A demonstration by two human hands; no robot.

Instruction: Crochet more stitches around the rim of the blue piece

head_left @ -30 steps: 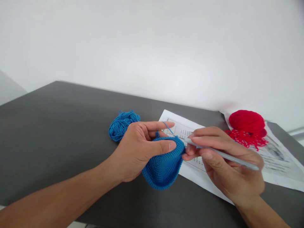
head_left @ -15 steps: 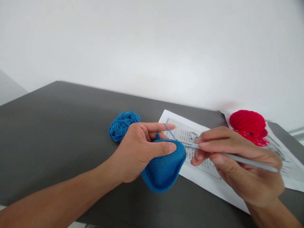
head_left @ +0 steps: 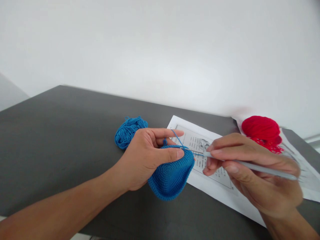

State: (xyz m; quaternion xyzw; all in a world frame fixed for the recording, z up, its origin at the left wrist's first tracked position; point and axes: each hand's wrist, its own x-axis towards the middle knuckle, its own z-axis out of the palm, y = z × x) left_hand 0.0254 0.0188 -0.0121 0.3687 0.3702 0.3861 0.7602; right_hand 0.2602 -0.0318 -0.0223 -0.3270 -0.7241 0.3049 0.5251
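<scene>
While the left hand (head_left: pixel 147 156) pinches the blue crochet piece (head_left: pixel 168 181) near the view's six o'clock, the right hand (head_left: pixel 262 186) clasps the grey hook (head_left: pixel 267 170) towards four; the sheet's (head_left: pixel 221 190) print is illegibly small.

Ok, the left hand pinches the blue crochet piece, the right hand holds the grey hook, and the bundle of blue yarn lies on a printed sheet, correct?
Not quite: in the head view the bundle of blue yarn lies on the dark tabletop, not on a printed sheet. The left hand pinches the blue crochet piece and the right hand holds the grey hook.
</scene>
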